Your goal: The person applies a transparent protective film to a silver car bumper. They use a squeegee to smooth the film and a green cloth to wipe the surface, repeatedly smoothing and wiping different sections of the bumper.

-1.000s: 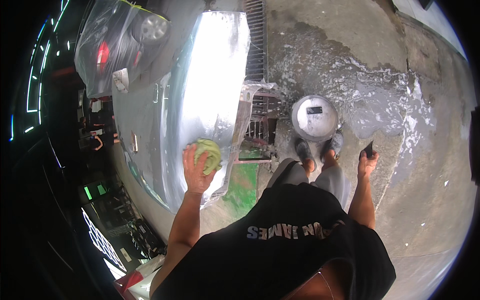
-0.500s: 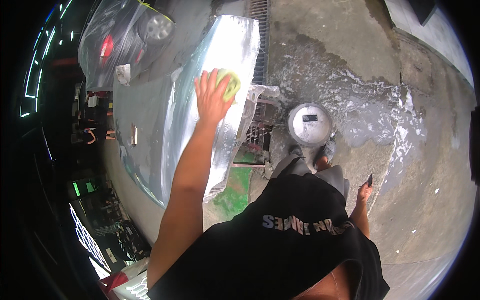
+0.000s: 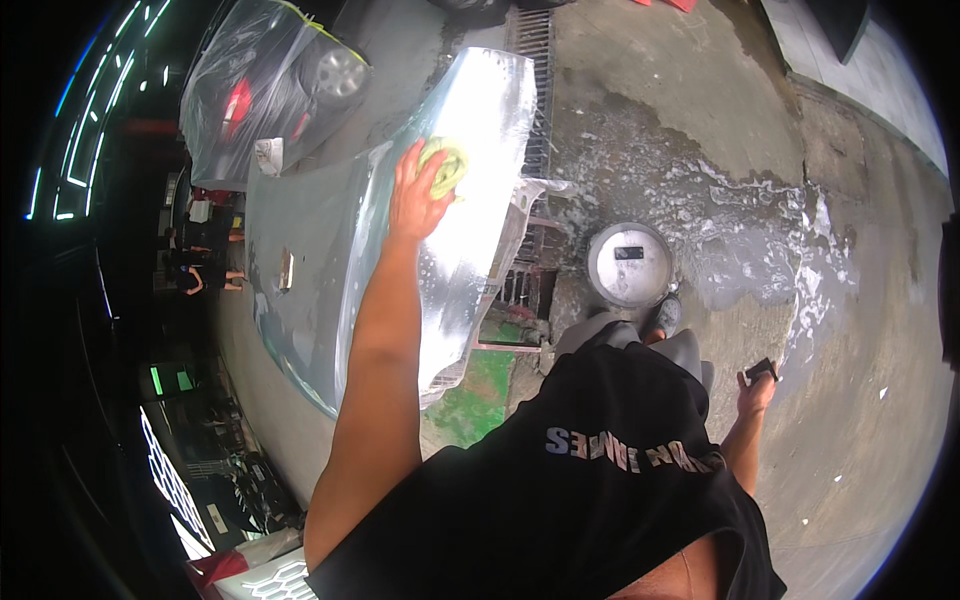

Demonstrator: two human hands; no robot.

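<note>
My left hand (image 3: pixel 414 207) presses a yellow-green cloth (image 3: pixel 446 170) onto a wet, shiny silver car panel (image 3: pixel 495 110), its fingers bent around the bunched cloth's left side. Droplets and bright reflections show on the panel below the hand. Out to my right, away from the panel, my right hand (image 3: pixel 757 392) grips a small dark block (image 3: pixel 763 370). A round bucket (image 3: pixel 597 280) with a whitish, foamy-looking inside stands on the floor by my feet, and a black rectangular piece (image 3: pixel 629 253) lies in its middle.
A metal rack (image 3: pixel 530 275) bears the panel, beside a floor grate (image 3: pixel 530 60). Foamy water (image 3: pixel 740 235) wets the concrete to the right. At the far left stands a plastic-covered car (image 3: pixel 270 80); people (image 3: pixel 205 275) stand farther off. A green floor patch (image 3: pixel 475 395) lies below the panel.
My left hand and the cloth have slid a little leftward across the panel. My right hand has swung outward and turned, showing more of the dark block. The whole view has shifted slightly.
</note>
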